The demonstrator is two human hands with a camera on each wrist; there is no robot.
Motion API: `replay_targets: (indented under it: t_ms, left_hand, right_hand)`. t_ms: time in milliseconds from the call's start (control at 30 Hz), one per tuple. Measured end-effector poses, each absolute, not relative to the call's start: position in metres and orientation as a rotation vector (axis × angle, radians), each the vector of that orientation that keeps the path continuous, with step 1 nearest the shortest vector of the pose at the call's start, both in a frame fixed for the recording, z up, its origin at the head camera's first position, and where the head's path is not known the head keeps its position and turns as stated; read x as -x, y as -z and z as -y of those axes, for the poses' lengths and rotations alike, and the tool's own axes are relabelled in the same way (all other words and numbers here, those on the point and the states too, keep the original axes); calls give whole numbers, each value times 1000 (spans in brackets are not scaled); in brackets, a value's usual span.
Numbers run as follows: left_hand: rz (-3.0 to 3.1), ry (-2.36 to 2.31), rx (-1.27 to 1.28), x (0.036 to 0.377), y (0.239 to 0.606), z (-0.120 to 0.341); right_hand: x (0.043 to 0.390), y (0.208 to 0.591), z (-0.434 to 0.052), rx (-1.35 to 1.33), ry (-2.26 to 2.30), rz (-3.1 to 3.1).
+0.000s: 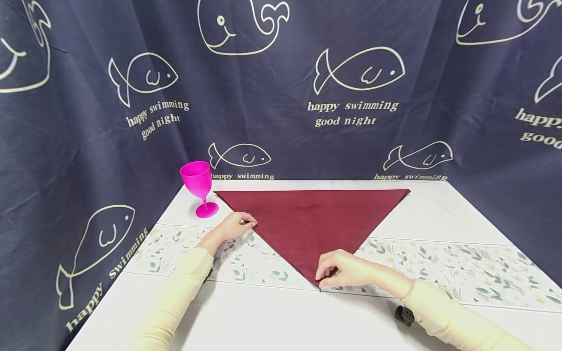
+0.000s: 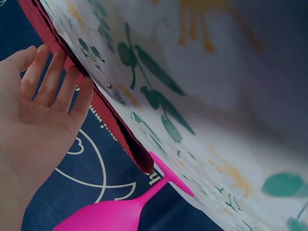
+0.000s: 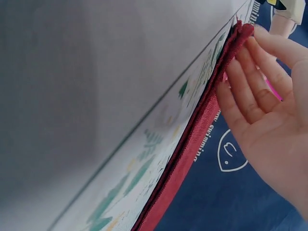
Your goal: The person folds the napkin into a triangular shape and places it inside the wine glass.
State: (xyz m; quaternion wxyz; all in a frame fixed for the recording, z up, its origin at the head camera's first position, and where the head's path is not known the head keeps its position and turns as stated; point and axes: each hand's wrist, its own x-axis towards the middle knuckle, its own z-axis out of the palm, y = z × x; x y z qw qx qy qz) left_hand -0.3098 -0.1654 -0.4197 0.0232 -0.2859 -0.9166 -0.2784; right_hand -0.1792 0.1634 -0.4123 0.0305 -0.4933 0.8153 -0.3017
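A dark red cloth napkin point(image 1: 311, 219) lies folded into a triangle on the table, its long edge at the back and its point toward me. My left hand point(image 1: 243, 224) rests with straight fingers on the napkin's left slanted edge; the left wrist view shows these fingertips point(image 2: 72, 77) touching the red cloth point(image 2: 108, 115). My right hand point(image 1: 328, 276) lies on the near point of the triangle. In the right wrist view its fingers point(image 3: 245, 82) press flat on the hemmed cloth point(image 3: 192, 139) at the tip.
A bright pink plastic goblet point(image 1: 199, 187) stands upright just left of the napkin's back left corner. A floral runner point(image 1: 439, 268) crosses the white table point(image 1: 272, 317). A dark blue fish-print curtain point(image 1: 351, 97) hangs behind and at both sides.
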Motion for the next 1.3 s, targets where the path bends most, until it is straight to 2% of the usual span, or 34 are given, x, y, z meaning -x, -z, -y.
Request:
replay_targets:
  t_ms: [267,800,1300]
  left_hand:
    - [2906,847,893,308,418,166]
    - [2943,812,1007,304,416,168]
    - [2853,841,913,310,420,166]
  right_hand:
    - [178,414,-165,1420,784,-2617]
    - [183,416,-165,1433,810,-2689]
    - [182,412,-167,1297,709,-2757]
